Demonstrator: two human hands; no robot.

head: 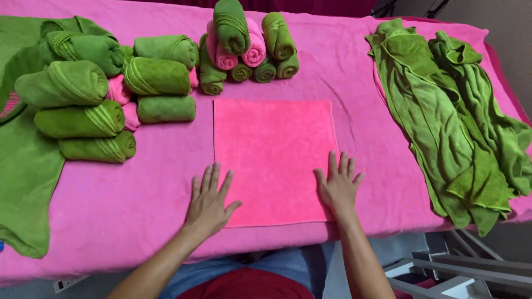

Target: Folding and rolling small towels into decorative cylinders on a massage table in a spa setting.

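**Pink cloth pressed flat under two open hands**

The left hand [209,199] is laid flat, fingers spread, at the lower left corner of the pink cloth [274,147]; nothing is gripped. The cloth lies square at the centre of the frame on the pink-covered table [138,199]. It is judged light, soft and limp, best taken by its corners. The right hand [338,185] is likewise open on the lower right edge.

Counted: about nine rolls [83,105] upper left, about eight rolls [244,44] top centre, one loose green heap [449,122] at right.
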